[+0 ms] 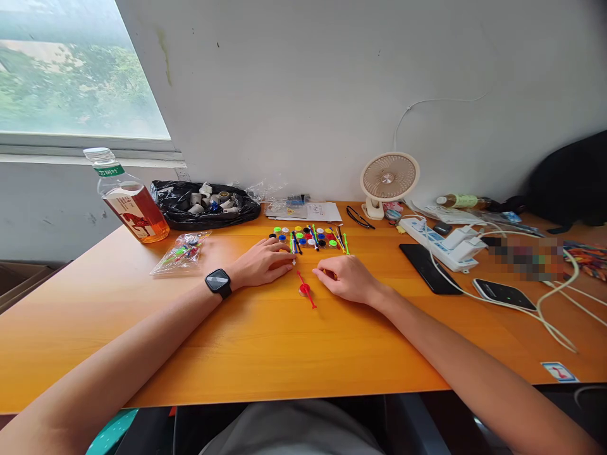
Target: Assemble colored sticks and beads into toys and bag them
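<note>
My left hand (265,262) lies palm down with its fingers stretched out, the tips beside several coloured sticks and discs. At those fingertips is a small white piece (294,261). My right hand (349,278) rests on the table with its fingers curled in; I see nothing held in it. Between the hands and nearer to me, a thin red stick (310,297) lies across a small round red piece (304,289), touched by neither hand. Beyond the hands stand rows of small coloured discs (321,242), with thin sticks among them, such as a green stick (346,244).
To the left are a tea bottle (135,212), a clear bag of coloured parts (183,254) and a black plastic bag (203,205). At the back stands a fan (389,178) near glasses (359,217). Rightward lie a black phone (429,268), a power strip (439,243), a white device (503,294) and cables.
</note>
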`<action>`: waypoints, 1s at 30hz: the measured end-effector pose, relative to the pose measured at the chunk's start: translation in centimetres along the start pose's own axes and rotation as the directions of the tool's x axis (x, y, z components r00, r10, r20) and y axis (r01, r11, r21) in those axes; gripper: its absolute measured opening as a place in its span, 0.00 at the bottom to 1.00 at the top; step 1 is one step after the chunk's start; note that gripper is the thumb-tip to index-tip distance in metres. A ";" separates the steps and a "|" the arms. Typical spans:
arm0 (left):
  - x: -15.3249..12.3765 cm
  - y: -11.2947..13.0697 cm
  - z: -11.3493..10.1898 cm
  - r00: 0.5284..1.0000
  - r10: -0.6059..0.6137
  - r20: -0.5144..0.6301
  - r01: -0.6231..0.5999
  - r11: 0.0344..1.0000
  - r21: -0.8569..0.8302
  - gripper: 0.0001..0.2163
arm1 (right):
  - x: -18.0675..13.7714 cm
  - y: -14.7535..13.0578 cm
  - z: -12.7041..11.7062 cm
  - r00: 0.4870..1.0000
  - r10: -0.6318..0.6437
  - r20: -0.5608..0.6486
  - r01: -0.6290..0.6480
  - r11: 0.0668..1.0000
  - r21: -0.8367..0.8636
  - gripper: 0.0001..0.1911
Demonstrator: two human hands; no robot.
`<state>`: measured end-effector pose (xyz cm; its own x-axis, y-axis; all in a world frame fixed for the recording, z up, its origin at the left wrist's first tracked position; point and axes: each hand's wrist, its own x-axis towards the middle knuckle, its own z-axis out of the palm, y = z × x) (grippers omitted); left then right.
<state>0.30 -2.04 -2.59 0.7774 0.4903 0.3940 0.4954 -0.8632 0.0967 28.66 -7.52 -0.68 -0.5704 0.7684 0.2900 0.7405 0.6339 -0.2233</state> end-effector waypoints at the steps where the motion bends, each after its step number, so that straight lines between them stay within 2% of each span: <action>1: 0.0 0.0 0.1 1.000 0.002 -0.005 -0.002 1.000 -0.009 0.16 | 0.0 0.0 0.0 1.000 -0.001 0.002 0.001 1.000 -0.001 0.20; 19: 0.0 0.0 0.2 0.997 0.037 -0.063 -0.039 0.999 -0.035 0.11 | 0.0 0.0 0.1 1.000 -0.018 0.002 0.018 1.000 0.020 0.20; 25: 0.0 0.0 0.2 0.997 0.040 -0.063 -0.043 0.998 -0.048 0.13 | -0.1 0.0 0.0 1.000 -0.016 0.008 0.016 1.000 0.020 0.20; 30: 0.0 0.1 0.0 0.999 -0.004 -0.037 0.002 0.999 -0.034 0.15 | 0.0 0.0 0.1 1.000 -0.013 0.019 0.013 1.000 0.023 0.18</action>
<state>0.36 -2.07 -2.62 0.7608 0.4888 0.4270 0.4837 -0.8656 0.1292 28.63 -7.57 -0.77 -0.5868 0.7613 0.2757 0.7246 0.6457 -0.2410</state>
